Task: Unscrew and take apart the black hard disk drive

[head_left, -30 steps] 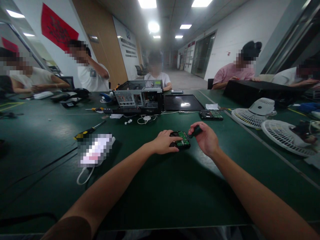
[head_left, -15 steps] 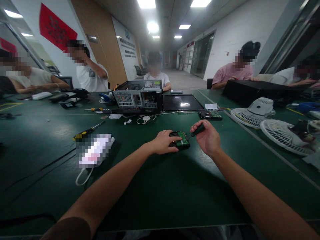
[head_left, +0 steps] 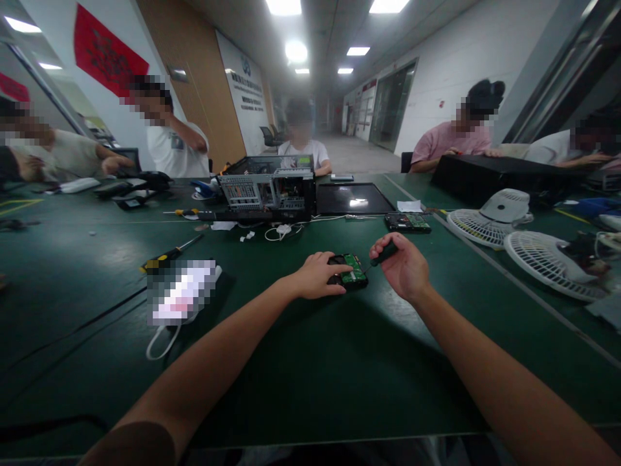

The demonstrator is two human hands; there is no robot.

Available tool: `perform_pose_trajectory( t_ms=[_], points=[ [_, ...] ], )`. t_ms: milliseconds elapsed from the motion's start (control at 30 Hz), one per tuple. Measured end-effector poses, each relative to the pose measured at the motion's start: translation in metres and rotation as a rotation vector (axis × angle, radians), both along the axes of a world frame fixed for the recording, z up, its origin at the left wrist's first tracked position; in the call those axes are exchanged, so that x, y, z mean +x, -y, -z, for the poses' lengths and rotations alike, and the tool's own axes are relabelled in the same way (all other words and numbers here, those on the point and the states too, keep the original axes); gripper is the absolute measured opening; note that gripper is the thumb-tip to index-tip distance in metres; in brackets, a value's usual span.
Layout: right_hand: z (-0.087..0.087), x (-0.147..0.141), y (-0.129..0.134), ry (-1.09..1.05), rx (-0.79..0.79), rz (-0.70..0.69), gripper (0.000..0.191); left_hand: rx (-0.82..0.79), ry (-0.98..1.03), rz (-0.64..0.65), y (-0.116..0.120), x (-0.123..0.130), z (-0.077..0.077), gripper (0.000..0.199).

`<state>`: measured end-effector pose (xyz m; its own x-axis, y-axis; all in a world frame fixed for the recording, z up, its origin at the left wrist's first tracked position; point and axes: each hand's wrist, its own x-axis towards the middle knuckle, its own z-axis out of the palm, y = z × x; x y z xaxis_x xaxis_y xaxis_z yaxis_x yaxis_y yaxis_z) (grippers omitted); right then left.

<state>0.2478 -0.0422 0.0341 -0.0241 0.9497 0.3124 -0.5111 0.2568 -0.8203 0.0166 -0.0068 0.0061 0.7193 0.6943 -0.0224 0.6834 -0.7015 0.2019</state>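
A hard drive, its green circuit board facing up, lies on the table in front of me. My left hand grips it from the left, with the thumb along its near edge and a finger reaching over the board. In my right hand is a screwdriver with a dark handle, held by fingers wrapped round it. Its thin shaft slants down to the right side of the board. Whether the tip sits in a screw is too small to tell.
Behind stand an opened computer case, a dark flat panel and a second hard drive. White fan parts lie right. A yellow-black screwdriver and a blurred-out phone lie left. Several people sit around the table.
My hands, the hard drive and the screwdriver stay almost in place. At the far left, another person's hands have moved apart.
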Motion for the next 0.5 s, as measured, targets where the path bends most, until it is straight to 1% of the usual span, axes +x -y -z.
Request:
perform_pose_trajectory(
  t_ms=[367,500],
  points=[
    [0.0032,-0.0013,0.0002,0.026,0.007,-0.005,0.016,0.001,0.009,-0.008,-0.0005,0.0002,0.0019,0.067],
    [0.0025,-0.0021,0.0018,0.098,0.018,0.012,0.015,0.001,0.011,-0.007,0.0001,-0.0006,0.001,0.067]
  ],
)
